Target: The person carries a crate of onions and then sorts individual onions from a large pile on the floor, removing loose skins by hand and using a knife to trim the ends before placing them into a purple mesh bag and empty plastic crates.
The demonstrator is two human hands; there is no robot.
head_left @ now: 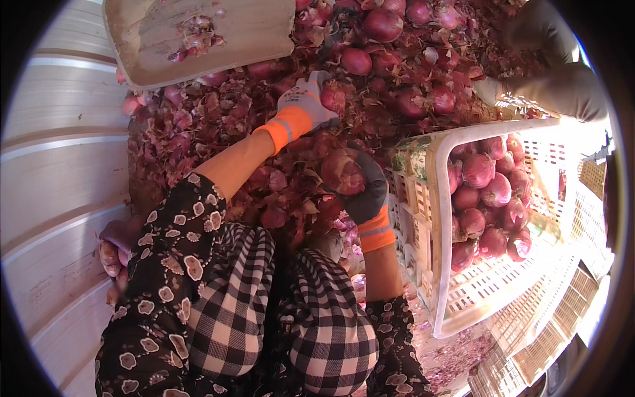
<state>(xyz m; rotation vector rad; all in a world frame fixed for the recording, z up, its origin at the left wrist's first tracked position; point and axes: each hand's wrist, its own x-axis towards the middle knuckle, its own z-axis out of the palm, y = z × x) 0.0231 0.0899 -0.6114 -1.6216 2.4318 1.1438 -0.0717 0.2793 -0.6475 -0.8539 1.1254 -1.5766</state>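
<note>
Now a large onion [341, 172] is cupped in the right hand [369, 188], just beside the crate's [439, 264] left edge, fingers clamped round its side, seemingly for support; a smaller onion [333, 97] is gripped by the left hand's [305, 106] fingers amid loose skins [228, 109], apparently against rolling.

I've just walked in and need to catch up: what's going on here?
A person in gloves is handling red onions over a bed of loose skins. The right hand holds a large onion; the left hand is at a smaller onion farther ahead, though whether it grips it is unclear. To the right, a white plastic crate already has a heap of onions in it.
</note>
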